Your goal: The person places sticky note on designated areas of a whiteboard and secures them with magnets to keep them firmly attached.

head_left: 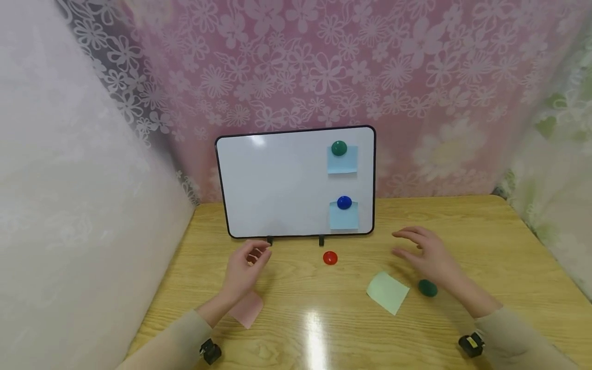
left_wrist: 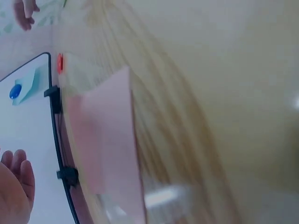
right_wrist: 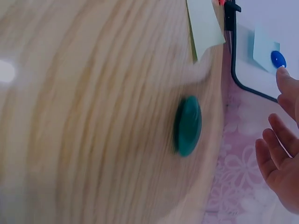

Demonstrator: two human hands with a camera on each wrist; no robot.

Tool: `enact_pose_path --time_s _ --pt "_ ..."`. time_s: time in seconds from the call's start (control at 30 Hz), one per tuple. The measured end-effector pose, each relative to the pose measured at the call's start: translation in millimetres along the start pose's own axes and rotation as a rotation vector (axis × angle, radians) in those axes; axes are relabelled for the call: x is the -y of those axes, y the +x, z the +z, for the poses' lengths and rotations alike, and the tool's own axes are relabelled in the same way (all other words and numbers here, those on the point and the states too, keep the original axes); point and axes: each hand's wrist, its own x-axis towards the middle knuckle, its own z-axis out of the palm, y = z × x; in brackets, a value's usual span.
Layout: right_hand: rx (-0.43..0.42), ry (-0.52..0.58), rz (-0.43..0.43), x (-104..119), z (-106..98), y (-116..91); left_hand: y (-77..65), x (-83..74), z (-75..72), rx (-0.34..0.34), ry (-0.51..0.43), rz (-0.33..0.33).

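Observation:
My left hand [head_left: 246, 264] hovers with loosely bent fingers above the table's left part, holding nothing. Below its wrist lies a pink sticky note [head_left: 247, 309], partly hidden by the arm in the head view. To the right, my right hand [head_left: 431, 255] is raised with thumb and fingers apart, also without anything in it. A green magnet [head_left: 427, 288] lies under the right wrist, beside a pale green sticky note [head_left: 387, 292]. Between the hands a red magnet [head_left: 330, 258] sits on the table. The right wrist view shows the green magnet [right_wrist: 189, 126] close up.
A whiteboard [head_left: 277, 185] stands upright at the back on small black feet [head_left: 321, 240]. On its right side, a green magnet [head_left: 339, 148] and a blue magnet [head_left: 344, 202] each hold a light blue note [head_left: 343, 220]. Patterned cloth [head_left: 324, 61] hangs behind.

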Motion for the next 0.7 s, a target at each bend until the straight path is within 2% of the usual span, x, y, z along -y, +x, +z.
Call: enact_pose_path --time_s 0.17,0.27,0.37,0.57,0.7 --pt "0.051 -0.005 0.042 -6.6 -10.0 -10.7 -10.4 5.6 -21.3 0.086 0.063 -0.083" --pt "0.067 -0.003 0.027 -9.9 -12.3 -14.9 -14.2 9.7 -30.5 0.120 0.092 -0.119" --pt "0.081 -0.012 0.021 -12.9 -13.0 -18.0 -17.5 13.8 -37.0 0.139 0.133 -0.133" --pt "0.113 -0.027 0.061 -16.7 -15.0 -24.1 -23.9 18.3 -45.7 0.179 0.208 -0.181" --pt "0.131 -0.034 0.075 -17.6 -16.4 -28.3 -28.1 19.8 -51.1 0.194 0.216 -0.209"
